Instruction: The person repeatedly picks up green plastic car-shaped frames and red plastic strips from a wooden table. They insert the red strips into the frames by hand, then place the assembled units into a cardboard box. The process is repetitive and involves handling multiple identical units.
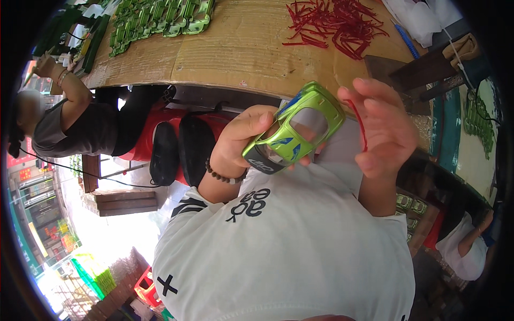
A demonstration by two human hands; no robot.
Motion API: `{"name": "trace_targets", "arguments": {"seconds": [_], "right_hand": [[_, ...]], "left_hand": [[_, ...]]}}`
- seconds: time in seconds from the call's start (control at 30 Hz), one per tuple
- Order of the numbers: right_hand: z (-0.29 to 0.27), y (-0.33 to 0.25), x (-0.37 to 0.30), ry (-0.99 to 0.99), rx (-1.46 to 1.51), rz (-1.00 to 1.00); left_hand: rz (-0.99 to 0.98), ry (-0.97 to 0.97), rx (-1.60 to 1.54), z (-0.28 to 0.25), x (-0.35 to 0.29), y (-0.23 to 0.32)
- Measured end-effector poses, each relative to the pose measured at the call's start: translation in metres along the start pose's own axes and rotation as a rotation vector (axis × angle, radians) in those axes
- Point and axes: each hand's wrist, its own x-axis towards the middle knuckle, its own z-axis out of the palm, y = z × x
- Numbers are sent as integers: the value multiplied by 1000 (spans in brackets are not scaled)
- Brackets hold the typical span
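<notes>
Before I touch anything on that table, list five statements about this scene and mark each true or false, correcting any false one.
1. The left hand holds a green toy car shell. True.
2. The right hand is empty. False: it holds a thin red strip.
3. A pile of red pieces lies on the wooden table. True.
4. The group of green shells lies to the right of that red pile. False: the green shells lie to its left.
5. A beaded bracelet circles the left wrist. True.
</notes>
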Motion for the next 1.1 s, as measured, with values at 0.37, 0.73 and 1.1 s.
{"name": "trace_targets", "arguments": {"seconds": [0.37,0.73,1.1], "right_hand": [[-13,6,-5,-200,-109,-109],[-6,8,-15,-72,-20,-58],[-11,-20,-18,-182,-788,-151]], "left_hand": [[-415,-339,-760,-20,7,-27],[-354,-271,-560,-15,9,-25],[-10,-6,204,-7,1,-9]]}}
